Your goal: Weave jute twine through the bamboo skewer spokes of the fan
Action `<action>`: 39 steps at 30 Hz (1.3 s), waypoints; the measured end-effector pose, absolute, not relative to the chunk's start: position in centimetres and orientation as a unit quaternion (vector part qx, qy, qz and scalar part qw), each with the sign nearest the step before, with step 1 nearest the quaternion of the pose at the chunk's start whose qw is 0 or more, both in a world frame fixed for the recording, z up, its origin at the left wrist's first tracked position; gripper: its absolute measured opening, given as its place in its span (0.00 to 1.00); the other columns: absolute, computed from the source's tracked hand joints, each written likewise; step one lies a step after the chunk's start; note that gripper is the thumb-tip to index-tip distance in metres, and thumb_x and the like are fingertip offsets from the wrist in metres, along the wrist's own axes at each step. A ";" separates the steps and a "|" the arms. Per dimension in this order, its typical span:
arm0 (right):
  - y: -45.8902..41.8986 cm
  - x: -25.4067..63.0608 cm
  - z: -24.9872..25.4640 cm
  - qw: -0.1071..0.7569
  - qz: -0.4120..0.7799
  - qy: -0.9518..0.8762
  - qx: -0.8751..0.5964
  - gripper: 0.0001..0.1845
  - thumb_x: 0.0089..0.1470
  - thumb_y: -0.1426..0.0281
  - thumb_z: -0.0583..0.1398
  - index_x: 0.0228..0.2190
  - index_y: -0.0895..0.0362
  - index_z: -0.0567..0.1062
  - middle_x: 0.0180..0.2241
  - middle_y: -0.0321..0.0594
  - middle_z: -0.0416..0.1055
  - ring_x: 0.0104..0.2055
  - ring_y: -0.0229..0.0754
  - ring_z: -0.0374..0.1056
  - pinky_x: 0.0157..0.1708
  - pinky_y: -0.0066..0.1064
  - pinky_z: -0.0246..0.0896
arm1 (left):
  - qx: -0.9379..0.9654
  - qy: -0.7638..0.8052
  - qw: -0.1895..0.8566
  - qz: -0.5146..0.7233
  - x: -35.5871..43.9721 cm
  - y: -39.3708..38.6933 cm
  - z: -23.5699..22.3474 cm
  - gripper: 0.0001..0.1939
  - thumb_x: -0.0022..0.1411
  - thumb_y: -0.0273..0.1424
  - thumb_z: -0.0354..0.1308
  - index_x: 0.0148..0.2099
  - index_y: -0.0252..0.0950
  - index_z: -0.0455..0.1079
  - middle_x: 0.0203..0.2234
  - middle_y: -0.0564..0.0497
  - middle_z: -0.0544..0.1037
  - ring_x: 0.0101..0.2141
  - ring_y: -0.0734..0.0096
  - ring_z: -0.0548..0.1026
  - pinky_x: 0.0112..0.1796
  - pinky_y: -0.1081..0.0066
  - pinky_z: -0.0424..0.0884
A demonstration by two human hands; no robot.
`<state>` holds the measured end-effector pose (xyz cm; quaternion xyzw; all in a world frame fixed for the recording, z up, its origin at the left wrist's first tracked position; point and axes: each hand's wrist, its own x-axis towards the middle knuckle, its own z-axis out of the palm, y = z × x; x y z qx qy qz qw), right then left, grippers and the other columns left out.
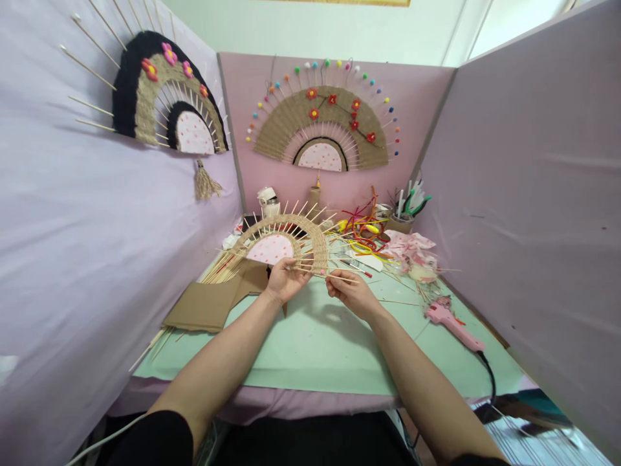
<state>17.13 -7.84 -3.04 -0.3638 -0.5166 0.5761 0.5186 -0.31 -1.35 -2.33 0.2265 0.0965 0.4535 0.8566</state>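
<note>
A small woven fan (317, 243) with thin wooden sticks spreading out from it is held up above the table. Its half-round centre (270, 250) is white with pink dots. My left hand (286, 279) grips the fan's lower edge from below, fingers closed around it. At the fan's right end, my right hand (350, 291) pinches one of the sticks, close to a small pink spot on the weave. Whether that stick is fixed to the fan I cannot tell.
A pink glue gun (455, 325) lies at the right with its cord over the edge. Brown cardboard (201, 307) and sticks lie left. Behind are coloured pipe cleaners (363, 228), dotted fabric (410, 249) and a twine cone (314, 196). Finished fans (279, 129) hang on the partitions.
</note>
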 end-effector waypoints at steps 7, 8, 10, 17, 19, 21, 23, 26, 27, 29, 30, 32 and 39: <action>-8.0 16.9 -2.9 0.509 0.561 -0.531 -0.379 0.15 0.44 0.58 0.63 0.24 0.58 0.72 0.23 0.35 0.65 0.24 0.33 0.58 0.27 0.26 0.54 | 0.245 0.113 0.860 0.432 -0.1 -1.9 -2.2 0.22 0.51 0.23 0.45 0.47 0.25 0.69 0.36 0.41 0.78 0.41 0.62 0.75 0.46 0.62 0.68; -8.1 16.9 -2.9 0.508 0.553 -0.538 -0.382 0.15 0.45 0.58 0.63 0.24 0.58 0.72 0.23 0.35 0.65 0.24 0.33 0.58 0.27 0.26 0.54 | 0.245 0.112 0.862 0.430 -0.1 -1.9 -2.2 0.22 0.51 0.23 0.45 0.47 0.25 0.69 0.36 0.41 0.78 0.41 0.62 0.75 0.46 0.62 0.68; -8.3 16.8 -2.8 0.510 0.532 -0.554 -0.388 0.15 0.45 0.58 0.62 0.23 0.57 0.72 0.22 0.34 0.66 0.24 0.33 0.58 0.27 0.27 0.53 | 0.246 0.107 0.865 0.425 -0.1 -1.9 -2.3 0.22 0.51 0.24 0.45 0.47 0.24 0.69 0.35 0.41 0.78 0.41 0.62 0.74 0.46 0.62 0.68; -7.9 17.6 -2.8 0.545 0.461 -0.564 -0.416 0.14 0.45 0.58 0.62 0.24 0.56 0.72 0.20 0.34 0.64 0.23 0.34 0.57 0.24 0.28 0.52 | 0.264 0.076 0.875 0.400 -0.3 -2.0 -2.2 0.21 0.51 0.25 0.45 0.46 0.24 0.69 0.39 0.40 0.77 0.44 0.61 0.73 0.47 0.62 0.66; -7.6 18.0 -2.9 0.576 0.426 -0.553 -0.426 0.13 0.45 0.58 0.62 0.26 0.56 0.72 0.21 0.34 0.63 0.23 0.35 0.57 0.24 0.28 0.53 | 0.271 0.071 0.877 0.389 -0.3 -2.2 -2.1 0.22 0.52 0.26 0.45 0.47 0.24 0.69 0.41 0.40 0.76 0.45 0.60 0.72 0.48 0.61 0.65; -7.3 18.3 -3.0 0.602 0.377 -0.563 -0.422 0.12 0.45 0.60 0.62 0.29 0.54 0.72 0.27 0.36 0.65 0.26 0.36 0.59 0.27 0.28 0.56 | 0.278 0.065 0.882 0.375 -0.4 -2.3 -2.0 0.22 0.52 0.26 0.45 0.47 0.24 0.69 0.42 0.39 0.76 0.46 0.59 0.72 0.48 0.61 0.65; -7.2 18.3 -3.2 0.609 0.326 -0.594 -0.413 0.11 0.45 0.62 0.62 0.33 0.52 0.73 0.35 0.39 0.65 0.32 0.38 0.62 0.32 0.31 0.60 | 0.281 0.064 0.886 0.364 -0.3 -2.5 -2.0 0.23 0.52 0.27 0.45 0.48 0.24 0.69 0.41 0.39 0.76 0.45 0.58 0.72 0.47 0.60 0.65; -7.4 18.0 -3.3 0.589 0.255 -0.646 -0.413 0.10 0.47 0.62 0.61 0.34 0.50 0.75 0.40 0.42 0.64 0.41 0.43 0.63 0.40 0.36 0.61 | 0.279 0.073 0.890 0.352 -0.2 -2.7 -2.2 0.23 0.51 0.26 0.46 0.48 0.25 0.69 0.40 0.40 0.77 0.44 0.59 0.73 0.47 0.61 0.65; -7.5 17.9 -3.2 0.579 0.237 -0.662 -0.412 0.08 0.49 0.62 0.60 0.32 0.51 0.76 0.40 0.42 0.64 0.43 0.45 0.62 0.41 0.37 0.60 | 0.278 0.078 0.892 0.347 -0.1 -2.8 -2.2 0.23 0.51 0.26 0.46 0.48 0.25 0.69 0.40 0.40 0.77 0.44 0.59 0.73 0.47 0.62 0.65; -7.6 18.0 -3.0 0.562 0.212 -0.689 -0.406 0.08 0.51 0.63 0.58 0.30 0.51 0.76 0.39 0.43 0.65 0.45 0.46 0.62 0.44 0.38 0.59 | 0.279 0.080 0.896 0.337 0.0 -2.9 -2.3 0.23 0.51 0.26 0.46 0.48 0.24 0.69 0.40 0.39 0.77 0.44 0.59 0.73 0.48 0.61 0.64; -7.7 18.1 -2.9 0.557 0.202 -0.696 -0.405 0.08 0.52 0.63 0.57 0.29 0.52 0.75 0.39 0.43 0.66 0.45 0.46 0.62 0.45 0.39 0.58 | 0.283 0.076 0.897 0.331 0.0 -2.9 -2.3 0.23 0.51 0.26 0.45 0.48 0.25 0.69 0.40 0.39 0.77 0.44 0.58 0.73 0.48 0.59 0.63; -7.8 18.3 -2.7 0.564 0.179 -0.694 -0.410 0.08 0.53 0.63 0.57 0.27 0.53 0.74 0.38 0.42 0.67 0.45 0.45 0.62 0.45 0.39 0.58 | 0.298 0.063 0.899 0.316 -0.1 -2.9 -2.2 0.24 0.52 0.27 0.45 0.50 0.24 0.68 0.42 0.38 0.76 0.44 0.56 0.72 0.48 0.54 0.63; -7.6 18.8 -2.8 0.597 0.191 -0.646 -0.436 0.08 0.53 0.63 0.56 0.29 0.54 0.70 0.37 0.43 0.70 0.41 0.45 0.65 0.46 0.40 0.57 | 0.325 0.052 0.900 0.284 -0.9 -2.4 -2.0 0.25 0.53 0.28 0.44 0.51 0.23 0.66 0.42 0.37 0.75 0.42 0.52 0.73 0.47 0.50 0.62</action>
